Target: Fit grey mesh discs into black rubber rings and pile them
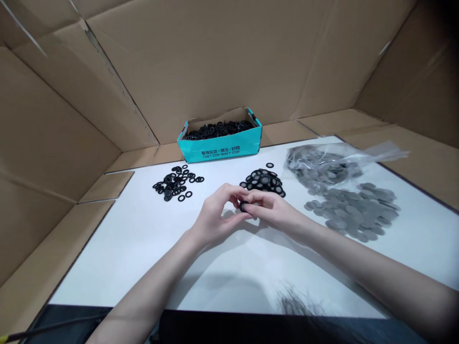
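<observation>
Near the middle of the white table, my left hand [221,208] and my right hand [267,206] meet around one small black ring [243,206]. My left fingers and thumb curve around its edge, closed on it. From the other side, my right thumb and fingers pinch the same ring; whether a grey disc sits inside it I cannot tell. Just beyond my hands lies a pile of black rings with grey centres [264,180]. Loose black rings [175,184] are heaped to the left. To the right, flat grey mesh-like discs [358,212] lie spread in a heap.
A turquoise box [222,149] full of black rings stands at the back. A clear plastic bag [322,162] holding grey discs lies at the back right. Cardboard walls [222,62] surround the white table [118,248] at the back and sides.
</observation>
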`<state>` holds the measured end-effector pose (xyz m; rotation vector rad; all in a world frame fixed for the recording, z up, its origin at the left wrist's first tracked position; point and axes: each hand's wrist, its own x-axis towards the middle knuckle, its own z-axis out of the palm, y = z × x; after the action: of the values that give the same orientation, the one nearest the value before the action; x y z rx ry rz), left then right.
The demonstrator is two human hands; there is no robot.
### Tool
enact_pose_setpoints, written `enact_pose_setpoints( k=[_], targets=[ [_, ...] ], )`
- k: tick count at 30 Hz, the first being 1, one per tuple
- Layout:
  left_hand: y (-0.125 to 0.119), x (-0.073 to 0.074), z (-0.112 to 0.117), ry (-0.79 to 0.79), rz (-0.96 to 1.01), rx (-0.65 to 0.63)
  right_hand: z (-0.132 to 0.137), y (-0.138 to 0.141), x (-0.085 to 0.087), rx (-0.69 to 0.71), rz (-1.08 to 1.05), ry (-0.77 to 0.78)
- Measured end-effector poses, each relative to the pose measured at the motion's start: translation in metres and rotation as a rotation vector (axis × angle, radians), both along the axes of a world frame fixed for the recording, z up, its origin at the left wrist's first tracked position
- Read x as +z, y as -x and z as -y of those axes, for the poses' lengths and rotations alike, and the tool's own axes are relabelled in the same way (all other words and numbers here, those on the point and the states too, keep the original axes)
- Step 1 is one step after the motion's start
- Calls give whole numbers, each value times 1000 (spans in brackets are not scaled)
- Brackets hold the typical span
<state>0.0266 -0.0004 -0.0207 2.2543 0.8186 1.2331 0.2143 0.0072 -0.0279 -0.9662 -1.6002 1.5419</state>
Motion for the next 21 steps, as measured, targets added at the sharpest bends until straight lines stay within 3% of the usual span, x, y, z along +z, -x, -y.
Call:
enact_pose_setpoints(
  k=[6, 12, 21],
  targets=[
    [-2, -2, 1, -35, -7, 13, 1, 1, 0, -13, -9, 73],
    [-3, -3, 2, -106, -7, 14, 2, 2, 2, -18, -17, 10],
    [0, -7, -2, -223, -39, 23, 2, 1, 2, -8, -35, 77]
  ],
)
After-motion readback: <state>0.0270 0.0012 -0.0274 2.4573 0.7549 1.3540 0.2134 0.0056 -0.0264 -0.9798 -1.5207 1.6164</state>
